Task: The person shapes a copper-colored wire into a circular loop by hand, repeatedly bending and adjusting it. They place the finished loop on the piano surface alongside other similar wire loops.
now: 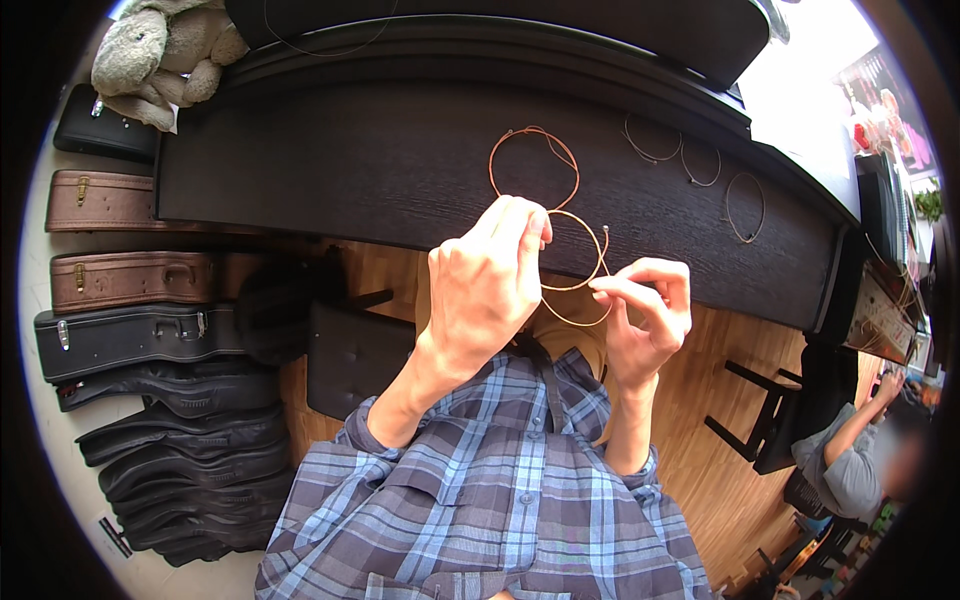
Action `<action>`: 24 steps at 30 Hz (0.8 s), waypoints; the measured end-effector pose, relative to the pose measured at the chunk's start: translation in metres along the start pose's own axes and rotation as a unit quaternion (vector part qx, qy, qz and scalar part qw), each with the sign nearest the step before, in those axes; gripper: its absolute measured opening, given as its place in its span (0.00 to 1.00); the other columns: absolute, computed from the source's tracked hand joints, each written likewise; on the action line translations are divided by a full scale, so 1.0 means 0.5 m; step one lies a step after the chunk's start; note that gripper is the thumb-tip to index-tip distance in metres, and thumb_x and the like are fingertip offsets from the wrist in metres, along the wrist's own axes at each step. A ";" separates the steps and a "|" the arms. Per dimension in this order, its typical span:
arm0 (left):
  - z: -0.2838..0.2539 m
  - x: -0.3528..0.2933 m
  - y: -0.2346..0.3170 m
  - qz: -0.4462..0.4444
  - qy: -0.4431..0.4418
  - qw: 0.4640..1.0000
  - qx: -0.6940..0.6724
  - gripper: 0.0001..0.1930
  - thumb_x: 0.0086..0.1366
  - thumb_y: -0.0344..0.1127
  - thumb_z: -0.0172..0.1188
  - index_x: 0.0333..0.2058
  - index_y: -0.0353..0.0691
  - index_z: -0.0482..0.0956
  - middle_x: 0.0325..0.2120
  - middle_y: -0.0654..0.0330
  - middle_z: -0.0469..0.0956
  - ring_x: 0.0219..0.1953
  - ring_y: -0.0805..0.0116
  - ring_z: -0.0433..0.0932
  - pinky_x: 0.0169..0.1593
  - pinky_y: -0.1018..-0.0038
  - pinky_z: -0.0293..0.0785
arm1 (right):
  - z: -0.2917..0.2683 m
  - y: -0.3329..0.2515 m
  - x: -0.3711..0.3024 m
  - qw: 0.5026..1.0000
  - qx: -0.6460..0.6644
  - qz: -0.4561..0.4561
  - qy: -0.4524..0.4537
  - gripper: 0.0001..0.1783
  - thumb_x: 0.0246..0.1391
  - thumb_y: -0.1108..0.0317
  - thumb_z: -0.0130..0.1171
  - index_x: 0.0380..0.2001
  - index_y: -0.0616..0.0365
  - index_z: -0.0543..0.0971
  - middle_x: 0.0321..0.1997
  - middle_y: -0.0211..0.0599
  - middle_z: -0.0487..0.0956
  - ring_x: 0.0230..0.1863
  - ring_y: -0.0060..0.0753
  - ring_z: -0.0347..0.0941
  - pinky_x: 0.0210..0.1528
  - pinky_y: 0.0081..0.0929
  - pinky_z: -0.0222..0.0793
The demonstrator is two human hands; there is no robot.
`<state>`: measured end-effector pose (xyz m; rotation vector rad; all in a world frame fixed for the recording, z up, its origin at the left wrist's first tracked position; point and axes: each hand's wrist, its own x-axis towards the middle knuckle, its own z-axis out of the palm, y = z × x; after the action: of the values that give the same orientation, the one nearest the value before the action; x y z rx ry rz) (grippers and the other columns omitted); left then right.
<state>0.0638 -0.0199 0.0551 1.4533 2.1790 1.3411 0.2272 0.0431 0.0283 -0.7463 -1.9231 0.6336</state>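
Note:
Just beyond my body, over the front edge of a dark wooden piano-like top [330, 150], I handle a coiled bronze guitar string [590, 224]. My left hand [485, 270] is closed on the coil's left side, its fingertips partly hidden behind the knuckles. With thumb and forefinger, my right hand [650, 305] pinches the coil's lower right. One string end with a small ball [606, 230] stands up between the hands. A copper-coloured string coil [534, 129] shows just beyond my left hand; whether it touches the fingers is unclear.
Thinner coiled strings [730, 205] lie on the top at the right. Brown hard instrument cases [130, 280] and black soft bags [190, 470] are stacked at left. A plush toy [165, 55] sits far left. A black stool [770, 410] and another person [845, 460] are at right.

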 end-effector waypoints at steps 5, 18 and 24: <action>0.000 0.006 -0.014 0.011 0.039 0.999 -0.028 0.09 0.73 0.27 0.53 0.31 0.35 0.78 0.22 0.60 0.78 0.19 0.72 0.75 0.24 0.75 0.68 | -0.011 0.024 -0.019 0.995 0.081 -0.058 -0.027 0.16 0.34 0.82 0.74 0.30 0.53 0.86 0.31 0.31 0.79 0.30 0.28 0.77 0.29 0.24 0.74; 0.010 0.008 -0.036 -0.147 -0.062 0.919 -0.362 0.14 0.80 0.34 0.44 0.34 0.34 0.73 0.19 0.61 0.76 0.10 0.84 0.65 0.13 0.84 0.58 | -0.026 0.037 -0.041 0.981 0.161 -0.101 -0.045 0.16 0.66 0.59 0.59 0.29 0.60 0.76 0.29 0.38 0.79 0.26 0.31 0.77 0.28 0.26 0.71; 0.003 0.009 -0.039 -0.150 -0.011 0.918 -0.366 0.14 0.80 0.35 0.44 0.35 0.33 0.72 0.17 0.60 0.74 0.09 0.82 0.67 0.11 0.82 0.59 | -0.027 0.040 -0.047 0.970 0.241 -0.003 0.030 0.26 0.73 0.52 0.47 0.26 0.61 0.75 0.26 0.41 0.76 0.25 0.30 0.75 0.27 0.26 0.71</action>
<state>0.0499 -0.0176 0.0405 0.8013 1.5127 1.7280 0.2526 0.0415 0.0063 -0.4428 -1.6211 1.0150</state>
